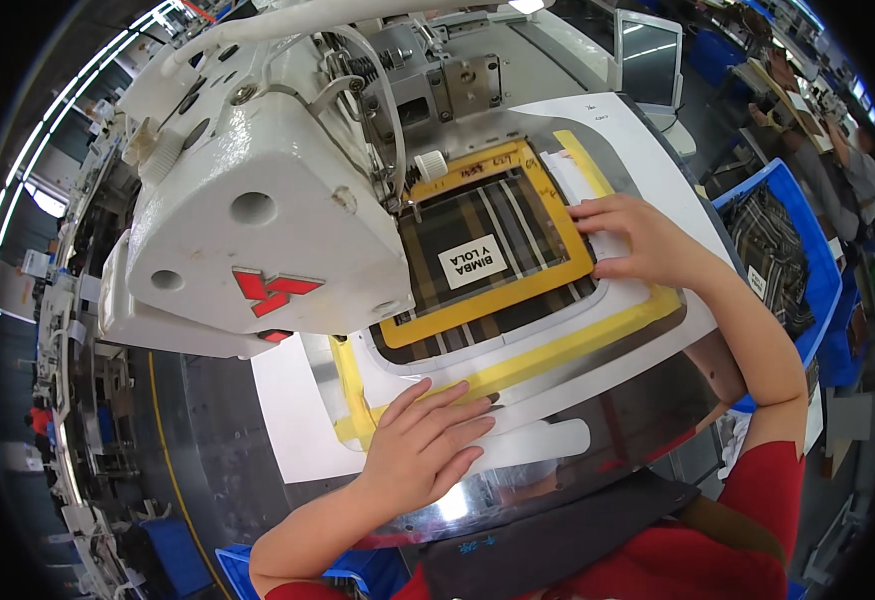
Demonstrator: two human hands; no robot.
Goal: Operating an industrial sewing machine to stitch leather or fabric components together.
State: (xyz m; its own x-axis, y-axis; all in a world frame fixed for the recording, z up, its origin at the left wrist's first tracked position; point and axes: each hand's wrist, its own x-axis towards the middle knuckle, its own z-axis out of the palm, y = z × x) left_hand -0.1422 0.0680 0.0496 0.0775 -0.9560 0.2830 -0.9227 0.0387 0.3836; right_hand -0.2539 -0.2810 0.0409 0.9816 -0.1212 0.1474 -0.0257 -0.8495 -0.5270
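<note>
A yellow rectangular frame [448, 322] lies over a dark plaid fabric piece [433, 240] beside the white sewing machine head [258, 195]. A white label [473, 262] with dark lettering sits on the fabric inside the frame. My right hand [643, 240] rests at the frame's right side, its fingertips touching the edge, thumb and fingers apart. Fingers spread, my left hand [423, 445] lies flat near the front strip of yellow tape [528, 372]. That tape borders the white sheet [308, 440] under the work. Neither hand holds anything that I can see.
A pale rounded strip [548, 440] lies at the table's front. At the right, a blue bin [826, 265] contains plaid pieces. A screen [650, 60] stands behind the table. Another person [858, 170] is at the far right; more blue bins [373, 570] stand below.
</note>
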